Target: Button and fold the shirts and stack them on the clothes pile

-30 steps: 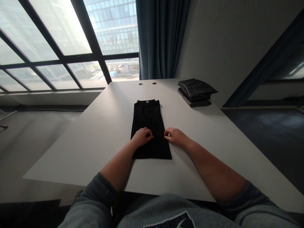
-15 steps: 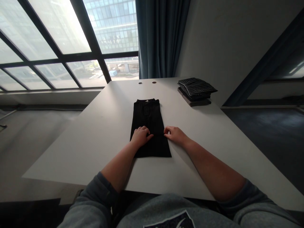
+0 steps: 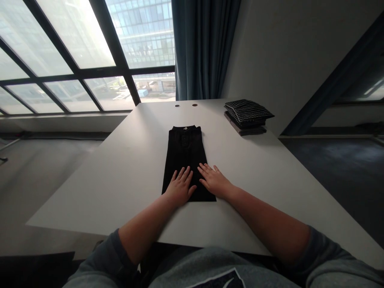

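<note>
A black shirt point(image 3: 185, 154), folded into a long narrow shape, lies on the white table point(image 3: 126, 172) in front of me. Its collar with a pale label points away from me, and a short button placket runs below it. My left hand point(image 3: 180, 187) rests flat on the lower left part of the shirt, fingers spread. Across from it, my right hand point(image 3: 214, 180) lies open over the lower right edge, fingertips on the cloth. Neither hand grips anything. Parts of the hem and side edges are hidden beneath my hands.
Toward the far right of the table sits a stack of folded clothes point(image 3: 247, 116), with a black-and-white striped piece on top. Two round holes point(image 3: 195, 105) are set near the back edge. Behind stand a blue curtain point(image 3: 204, 48) and large windows.
Both hands have come nearer to me along the shirt. My right fingers, pinched at its side edge before, have let go and spread flat; my left fingers have spread too.
</note>
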A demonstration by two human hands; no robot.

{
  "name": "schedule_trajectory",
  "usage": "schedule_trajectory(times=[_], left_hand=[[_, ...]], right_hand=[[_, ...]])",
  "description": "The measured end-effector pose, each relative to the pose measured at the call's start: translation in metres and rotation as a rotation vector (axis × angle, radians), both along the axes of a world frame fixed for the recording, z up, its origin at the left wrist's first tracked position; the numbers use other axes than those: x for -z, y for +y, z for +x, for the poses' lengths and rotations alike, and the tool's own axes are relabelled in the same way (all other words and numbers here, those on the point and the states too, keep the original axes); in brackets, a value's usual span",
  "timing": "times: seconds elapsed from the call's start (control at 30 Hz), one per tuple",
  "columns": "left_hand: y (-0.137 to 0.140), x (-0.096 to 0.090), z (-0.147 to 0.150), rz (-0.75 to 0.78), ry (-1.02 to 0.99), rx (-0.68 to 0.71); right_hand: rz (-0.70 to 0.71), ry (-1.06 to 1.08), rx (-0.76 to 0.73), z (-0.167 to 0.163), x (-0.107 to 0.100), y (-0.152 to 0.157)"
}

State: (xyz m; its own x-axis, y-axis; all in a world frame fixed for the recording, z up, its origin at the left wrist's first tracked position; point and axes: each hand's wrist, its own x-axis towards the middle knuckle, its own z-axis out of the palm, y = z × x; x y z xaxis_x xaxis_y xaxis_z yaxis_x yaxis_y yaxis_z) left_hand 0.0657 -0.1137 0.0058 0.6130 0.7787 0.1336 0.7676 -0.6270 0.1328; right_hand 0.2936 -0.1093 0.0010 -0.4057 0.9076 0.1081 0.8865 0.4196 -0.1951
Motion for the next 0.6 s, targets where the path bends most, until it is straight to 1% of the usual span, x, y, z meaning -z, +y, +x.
schedule_trajectory(times=[0.07, 0.13, 0.27, 0.33, 0.4, 0.43, 0.47, 0.53, 0.6], left_hand=[[-0.002, 0.004, 0.001, 0.003, 0.004, -0.007], [-0.005, 0.005, 0.002, -0.002, 0.005, -0.012], [-0.013, 0.000, 0.001, -0.037, 0.025, -0.001], [-0.008, -0.006, -0.003, -0.065, 0.034, 0.042], [0.009, -0.015, -0.008, -0.100, 0.024, 0.088], [0.024, -0.021, -0.010, -0.114, 0.011, 0.094], [0.041, -0.028, -0.012, -0.116, -0.011, 0.066], [0.081, -0.039, -0.014, -0.072, -0.053, -0.074], [0.118, -0.045, -0.015, -0.078, -0.091, -0.216]], right_hand=[[-0.026, -0.024, 0.001, 0.002, 0.008, 0.000], [-0.045, -0.031, -0.011, 0.005, 0.011, -0.002], [-0.083, -0.036, -0.025, 0.007, 0.003, -0.013], [-0.073, -0.020, -0.013, 0.006, -0.004, -0.015], [-0.046, 0.020, 0.001, 0.005, -0.013, -0.007], [-0.027, 0.049, 0.011, 0.004, -0.019, 0.002], [-0.006, 0.082, 0.025, 0.003, -0.024, 0.014], [0.045, 0.151, 0.064, 0.000, -0.033, 0.046], [0.078, 0.207, 0.088, -0.005, -0.039, 0.083]])
